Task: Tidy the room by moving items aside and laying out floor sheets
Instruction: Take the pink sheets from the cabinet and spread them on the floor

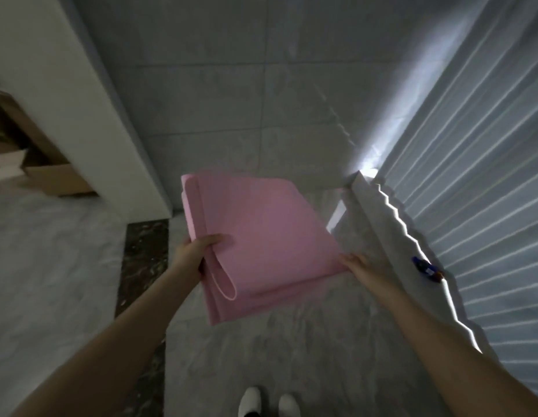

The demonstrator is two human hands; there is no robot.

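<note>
The person is holding a folded pink foam floor sheet [261, 236] in the air at the centre of the view, above the grey marble-pattern floor [66, 251]. The left hand [198, 251] is gripping the sheet's folded edge at 9 o'clock, thumb lying on top; the other fingers are hidden under the sheet. The right hand [356, 263] is holding the sheet's corner at 3 o'clock; how its fingers are lying cannot be told. A loose fold is curling down at the sheet's near left edge. A white pleated curtain [472, 176] is hanging at 3 o'clock. A small blue and dark object [427, 267] is lying near the curtain's hem. Cardboard boxes [51, 176] are sitting at 9 o'clock behind a white wall [66, 100]. White shoes [267, 401] are showing at 6 o'clock.
</note>
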